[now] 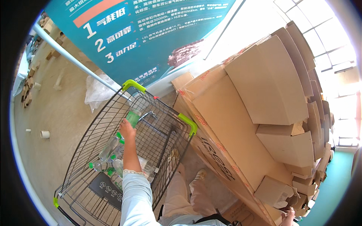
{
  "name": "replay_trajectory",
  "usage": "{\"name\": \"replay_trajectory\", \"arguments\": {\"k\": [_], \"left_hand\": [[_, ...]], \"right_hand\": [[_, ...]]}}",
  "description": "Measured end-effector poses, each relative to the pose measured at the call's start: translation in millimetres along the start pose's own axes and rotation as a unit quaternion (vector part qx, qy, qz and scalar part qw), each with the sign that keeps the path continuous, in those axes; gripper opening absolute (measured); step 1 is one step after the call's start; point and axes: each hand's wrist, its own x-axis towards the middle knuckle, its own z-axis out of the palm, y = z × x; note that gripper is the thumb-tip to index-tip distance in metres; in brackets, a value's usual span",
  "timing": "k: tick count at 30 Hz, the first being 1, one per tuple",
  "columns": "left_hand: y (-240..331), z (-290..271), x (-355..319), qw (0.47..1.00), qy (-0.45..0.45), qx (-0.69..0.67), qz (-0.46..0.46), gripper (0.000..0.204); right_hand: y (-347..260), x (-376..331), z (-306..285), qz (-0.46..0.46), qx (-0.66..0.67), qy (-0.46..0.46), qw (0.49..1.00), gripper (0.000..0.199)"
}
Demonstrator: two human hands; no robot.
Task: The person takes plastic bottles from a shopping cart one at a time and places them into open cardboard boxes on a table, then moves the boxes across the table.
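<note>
Green bottle [133,117] at the left hand [128,128], just beyond the fingers on their far side, inside the shopping cart [188,123] and toward its far end. Long axis running from near to far, with a slight lean to the right; pale, clear end pointing far and right, near end covered by the hand (no cap in sight; cannot tell where under the palm to place the neck). Fingers of the left hand narrow, curled about the near part of the bottle in what looks like a hold, with the underside of the grasp hidden.

Left hand much the nearer of the two; right hand [288,217] well apart, at the near right, beside a cardboard flap [277,192]. Cannot tell the spread of its fingers or anything between them.

To the near side of the left hand, further clear bottles [109,147] with green caps, lying in the cart at mixed angles: one just left of the forearm, capped end far and right; another nearer, capped end pointing left.
</note>
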Motion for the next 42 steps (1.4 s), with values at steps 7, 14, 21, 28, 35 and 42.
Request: {"name": "replay_trajectory", "arguments": {"k": [7,14,21,28,35,42], "left_hand": [[-32.6,19.7,-46.6,0.979,-0.147,-0.143,0.015,0.070],[-27.4,-112.6,-142.0,0.917,-0.110,-0.366,0.111,0.047],[98.6,-275.5,-304.4,0.524,-0.165,-0.771,0.322,0.059],[325.0,-337.1,-588.7,0.296,-0.419,-0.595,0.619,0.085],[377.2,-274.7,-677.1,0.501,-0.331,-0.081,0.795,0.067],[413.8,-197.9,-658.0,0.498,-0.247,0.290,0.779,0.080]], "right_hand": [[-20.8,-25.1,32.8,-0.178,-0.198,0.134,0.955,0.016],[-122.6,-38.5,26.4,-0.167,-0.168,0.043,0.970,0.018],[-111.1,-19.7,21.3,-0.267,-0.094,0.047,0.958,0.014],[-72.8,-24.9,14.3,-0.272,-0.051,0.052,0.960,0.017],[-46.5,-28.6,20.6,-0.298,-0.005,0.078,0.951,0.014],[-48.0,-23.1,39.0,-0.343,0.002,0.119,0.932,0.009]]}}
